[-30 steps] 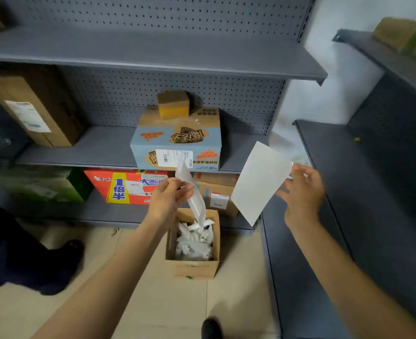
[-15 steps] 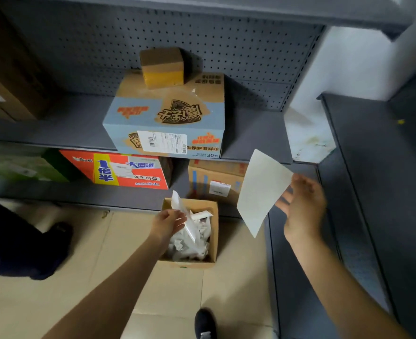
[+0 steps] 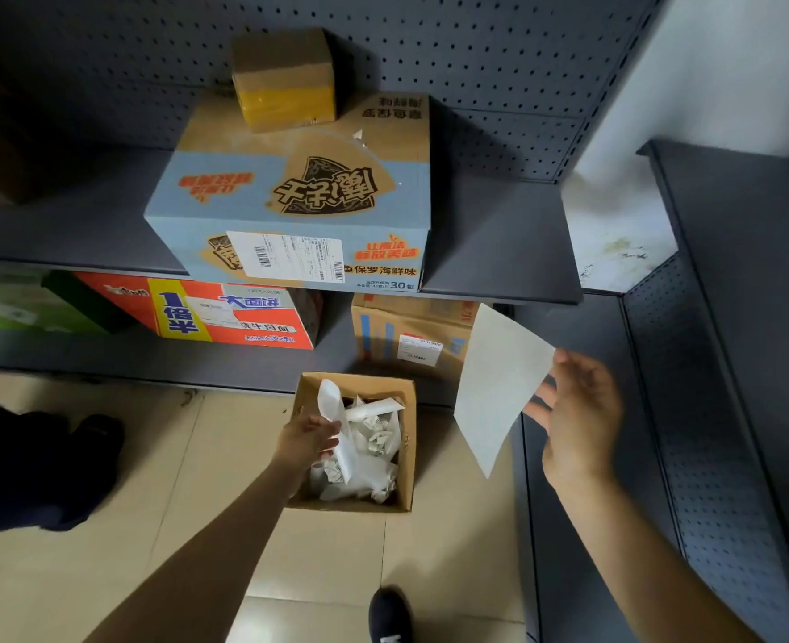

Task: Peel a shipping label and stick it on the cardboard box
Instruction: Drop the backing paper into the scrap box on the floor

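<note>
My right hand point(image 3: 578, 420) holds a white peeled label point(image 3: 499, 387) by its right edge, hanging in the air over the floor near the lower shelf. My left hand point(image 3: 306, 440) pinches a strip of backing paper point(image 3: 334, 426) over a small open cardboard box point(image 3: 408, 450) on the floor, which is full of crumpled backing paper. A blue and brown cardboard box point(image 3: 299, 197) sits on the middle shelf with a shipping label point(image 3: 290, 257) on its front face. A small taped box point(image 3: 283, 78) rests on top of it.
The lower shelf holds a red and yellow carton point(image 3: 207, 313), a brown box with a small label point(image 3: 411, 338) and a green box point(image 3: 16, 304). A grey side shelf point(image 3: 731, 317) runs along the right. A person's dark leg and shoe point(image 3: 35, 461) stand at left; my shoe point(image 3: 388, 614) is below.
My left hand has gone down with the backing paper from in front of the shelf to the floor box. The camera tilted down and closer. My right hand keeps holding the label.
</note>
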A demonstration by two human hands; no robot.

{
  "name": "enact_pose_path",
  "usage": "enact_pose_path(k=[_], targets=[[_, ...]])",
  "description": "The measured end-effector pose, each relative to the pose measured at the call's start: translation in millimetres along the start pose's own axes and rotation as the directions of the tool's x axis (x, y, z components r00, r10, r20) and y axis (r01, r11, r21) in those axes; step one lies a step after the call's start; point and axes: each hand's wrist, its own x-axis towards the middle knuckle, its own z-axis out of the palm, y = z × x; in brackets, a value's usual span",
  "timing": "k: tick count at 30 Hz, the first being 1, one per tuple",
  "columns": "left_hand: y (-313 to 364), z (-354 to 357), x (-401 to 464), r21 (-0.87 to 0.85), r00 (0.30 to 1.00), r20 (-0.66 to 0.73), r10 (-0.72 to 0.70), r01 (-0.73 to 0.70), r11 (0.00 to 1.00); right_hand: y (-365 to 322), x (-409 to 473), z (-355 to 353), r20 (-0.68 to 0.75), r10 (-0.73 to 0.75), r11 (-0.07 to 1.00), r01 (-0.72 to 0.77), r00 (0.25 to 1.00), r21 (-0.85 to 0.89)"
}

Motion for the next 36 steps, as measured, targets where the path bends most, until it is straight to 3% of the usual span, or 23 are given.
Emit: enact_pose_path(k=[12,23,32,36], targets=[[16,0,-14,-0.032,0.999,-0.016,0.043,-0.044,0.999,-7,-9,-3,-0.003,-0.003,1.0,0.003,1.0,0.019],[95,-18,-93,-0.157,0.954,0.011,0.298,-0.293,0.943,-78,-69,1,0.039,-0.086,0.983,0.078,0.996,0.166],[187,-25,-237,-0.251,0.776,0.125,0.618,-0.578,0.776,-168,-152,-7,0.05,-0.215,0.936,0.191,0.975,0.297],[213,-15,-319,-0.245,0.589,0.241,0.772,-0.733,0.635,-207,-192,-11,0.057,-0.287,0.895,0.247,0.956,0.372]])
